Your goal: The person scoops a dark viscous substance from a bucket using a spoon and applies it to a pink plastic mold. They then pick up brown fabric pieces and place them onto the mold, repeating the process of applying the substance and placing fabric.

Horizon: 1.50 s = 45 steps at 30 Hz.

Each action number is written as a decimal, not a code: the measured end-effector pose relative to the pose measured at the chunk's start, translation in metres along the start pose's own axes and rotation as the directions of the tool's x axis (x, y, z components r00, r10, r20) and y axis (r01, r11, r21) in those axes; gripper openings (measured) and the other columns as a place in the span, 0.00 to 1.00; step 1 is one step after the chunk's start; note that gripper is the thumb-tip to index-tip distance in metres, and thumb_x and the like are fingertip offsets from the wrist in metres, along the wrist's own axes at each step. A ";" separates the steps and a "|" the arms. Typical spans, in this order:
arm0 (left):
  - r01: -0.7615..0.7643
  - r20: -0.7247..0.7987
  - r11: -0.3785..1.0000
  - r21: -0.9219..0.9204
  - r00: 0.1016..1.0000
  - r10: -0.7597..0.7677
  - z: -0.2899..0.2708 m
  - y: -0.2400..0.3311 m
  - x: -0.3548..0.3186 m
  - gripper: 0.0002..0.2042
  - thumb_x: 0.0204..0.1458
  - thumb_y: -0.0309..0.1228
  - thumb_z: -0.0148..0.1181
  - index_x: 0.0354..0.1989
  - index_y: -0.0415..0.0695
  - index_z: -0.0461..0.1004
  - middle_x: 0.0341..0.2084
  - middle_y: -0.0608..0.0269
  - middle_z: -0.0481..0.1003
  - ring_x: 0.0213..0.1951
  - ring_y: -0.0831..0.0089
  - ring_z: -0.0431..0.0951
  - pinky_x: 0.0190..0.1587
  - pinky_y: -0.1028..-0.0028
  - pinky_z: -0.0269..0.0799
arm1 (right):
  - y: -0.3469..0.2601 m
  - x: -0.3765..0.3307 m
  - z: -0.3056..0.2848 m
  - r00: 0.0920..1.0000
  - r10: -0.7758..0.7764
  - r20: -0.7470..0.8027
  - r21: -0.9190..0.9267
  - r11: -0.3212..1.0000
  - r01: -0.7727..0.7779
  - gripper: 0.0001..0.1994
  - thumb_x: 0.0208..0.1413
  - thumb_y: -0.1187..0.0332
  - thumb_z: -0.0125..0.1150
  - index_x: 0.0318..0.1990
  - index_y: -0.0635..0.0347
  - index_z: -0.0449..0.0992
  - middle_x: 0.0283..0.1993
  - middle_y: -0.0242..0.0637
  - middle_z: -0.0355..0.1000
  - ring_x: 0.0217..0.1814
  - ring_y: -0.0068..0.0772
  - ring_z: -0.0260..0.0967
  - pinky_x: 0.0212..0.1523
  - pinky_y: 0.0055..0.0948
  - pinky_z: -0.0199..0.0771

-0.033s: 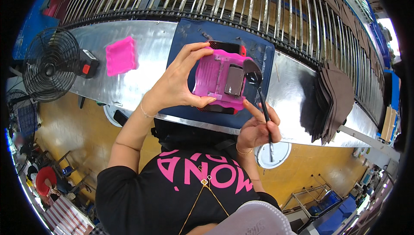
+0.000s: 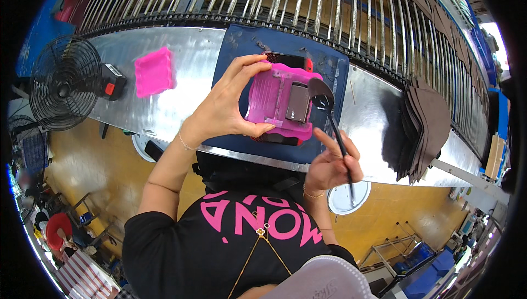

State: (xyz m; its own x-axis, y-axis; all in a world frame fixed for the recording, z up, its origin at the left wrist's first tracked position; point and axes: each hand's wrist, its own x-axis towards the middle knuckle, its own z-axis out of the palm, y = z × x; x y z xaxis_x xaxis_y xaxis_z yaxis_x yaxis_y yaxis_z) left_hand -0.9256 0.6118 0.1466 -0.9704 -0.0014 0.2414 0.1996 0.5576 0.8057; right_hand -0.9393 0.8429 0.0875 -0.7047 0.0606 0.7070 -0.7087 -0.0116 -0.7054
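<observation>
My left hand (image 2: 233, 98) pinches the left side of a bright pink plastic tray (image 2: 264, 101) with wavy edges, thumb at the near edge and fingers at the far one. A dark grey rectangular block (image 2: 298, 103) sits in the tray's right half. Beneath the tray, a black dotted object (image 2: 288, 60) with a red end shows in part; its kind is unclear. My right hand (image 2: 334, 163) grips the handle of a black spoon (image 2: 320, 91), whose bowl hangs over the tray's right edge. A dark blue mat (image 2: 228, 65) lies below.
On the metal bench (image 2: 200, 46) are a second pink wavy-edged piece (image 2: 154, 72) at left and a stack of dark brown sheets (image 2: 428, 123) at right. A black fan (image 2: 65, 87) stands at far left. A rack of metal rods (image 2: 307, 2) runs along the far edge.
My right hand has shifted slightly right and nearer to me, its index finger lifting off the tray's edge. The spoon has turned a little. The left hand and tray stay put.
</observation>
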 end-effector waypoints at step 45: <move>-0.038 -0.059 0.969 -0.243 0.998 0.024 0.013 -0.020 -0.004 0.44 0.27 0.35 0.78 0.57 0.45 0.58 0.61 0.48 0.58 0.62 0.54 0.61 0.63 0.62 0.60 | -0.017 0.120 -0.015 0.968 0.111 0.225 -0.036 0.994 -0.106 0.19 0.65 0.53 0.44 0.32 0.62 0.65 0.25 0.37 0.63 0.29 0.29 0.59 0.32 0.28 0.58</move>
State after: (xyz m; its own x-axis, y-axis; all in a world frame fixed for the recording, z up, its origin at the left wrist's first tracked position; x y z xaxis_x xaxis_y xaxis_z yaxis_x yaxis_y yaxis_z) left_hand -0.9275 0.6112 0.1229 -0.9557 -0.0366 0.2919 0.2629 0.3389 0.9033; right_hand -1.0113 0.8651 0.1840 -0.7686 -0.1668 0.6177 -0.6287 0.0179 -0.7774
